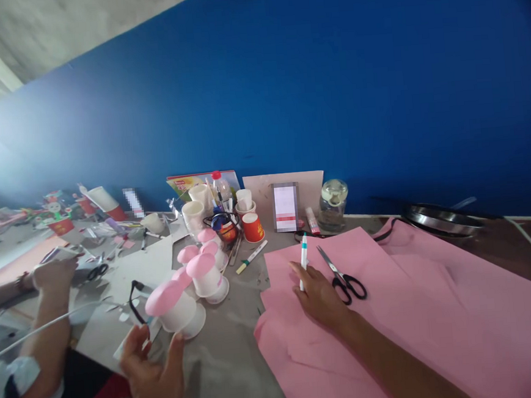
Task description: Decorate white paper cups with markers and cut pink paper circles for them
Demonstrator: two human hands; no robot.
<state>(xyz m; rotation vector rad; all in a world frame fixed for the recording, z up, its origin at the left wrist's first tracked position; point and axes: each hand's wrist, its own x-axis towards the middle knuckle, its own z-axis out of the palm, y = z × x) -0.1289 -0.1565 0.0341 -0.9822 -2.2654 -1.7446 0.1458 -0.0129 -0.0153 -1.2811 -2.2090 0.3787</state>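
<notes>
My right hand [319,293] rests over the pink paper [418,328], its fingers closed on a white marker [304,256] with teal bands that points upward. Just right of it, black-handled scissors [343,277] lie on the paper with their blades together. My left hand [155,373] is low on the left, thumb and fingers apart, close in front of a white paper cup [176,315] topped with a pink rounded piece [165,296]. Whether the thumb touches this cup I cannot tell. Similar pink-topped cups [208,282] stand behind it.
Another marker [252,257] lies behind the cups. Further back are a red paper cup [252,227], a propped phone [285,208] and a glass jar [333,206]. Black-framed glasses [138,301] lie left of the cups. A co-worker's arms [50,295] reach in at far left.
</notes>
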